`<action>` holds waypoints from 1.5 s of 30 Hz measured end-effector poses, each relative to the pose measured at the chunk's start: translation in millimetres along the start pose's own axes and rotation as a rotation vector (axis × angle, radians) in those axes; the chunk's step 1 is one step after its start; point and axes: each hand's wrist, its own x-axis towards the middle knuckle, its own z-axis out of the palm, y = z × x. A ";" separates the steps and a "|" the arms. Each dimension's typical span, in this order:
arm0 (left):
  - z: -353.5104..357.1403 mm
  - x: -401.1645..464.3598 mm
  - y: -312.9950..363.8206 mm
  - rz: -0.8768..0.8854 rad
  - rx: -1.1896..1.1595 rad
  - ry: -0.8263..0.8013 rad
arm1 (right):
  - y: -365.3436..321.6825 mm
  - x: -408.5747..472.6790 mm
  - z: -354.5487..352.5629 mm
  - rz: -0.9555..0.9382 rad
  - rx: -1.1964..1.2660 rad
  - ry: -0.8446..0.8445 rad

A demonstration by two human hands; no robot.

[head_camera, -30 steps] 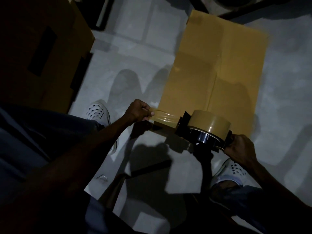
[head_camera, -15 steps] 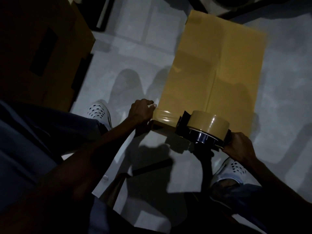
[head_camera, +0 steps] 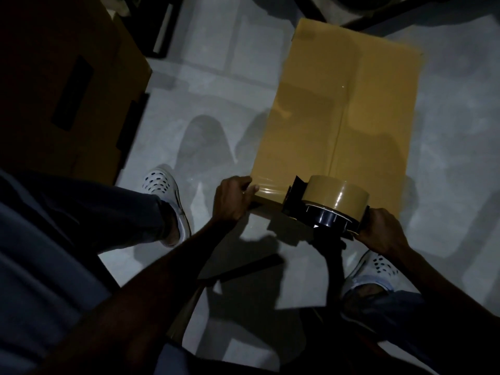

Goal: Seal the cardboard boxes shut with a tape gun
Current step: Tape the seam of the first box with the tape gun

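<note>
At the cardboard box [head_camera: 349, 115]'s near edge, the left hand [head_camera: 232, 198] is pinching down the tape end [head_camera: 267, 190] while the right hand [head_camera: 380, 230] is gripping the tape gun [head_camera: 324, 207]; the centre seam is waiting untaped.

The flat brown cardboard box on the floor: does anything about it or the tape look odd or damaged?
Nothing stands out. The flat brown cardboard box looks undamaged. The left hand holds the shiny tape strip at its near edge; the right hand grips the black tape gun.
</note>
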 end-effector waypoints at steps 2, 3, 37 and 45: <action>8.3 -5.6 1.6 -0.039 -0.040 0.049 | 2.2 0.6 1.8 0.010 -0.002 0.004; 9.8 -5.7 2.0 -0.066 -0.044 0.065 | 3.0 0.8 2.7 0.013 0.000 0.002; -47.6 85.8 -36.5 0.276 0.763 -0.331 | -70.7 33.9 18.8 -0.003 0.176 -0.053; -50.8 82.6 -28.5 0.277 0.793 -0.341 | -68.9 21.0 -6.4 -0.048 0.099 -0.084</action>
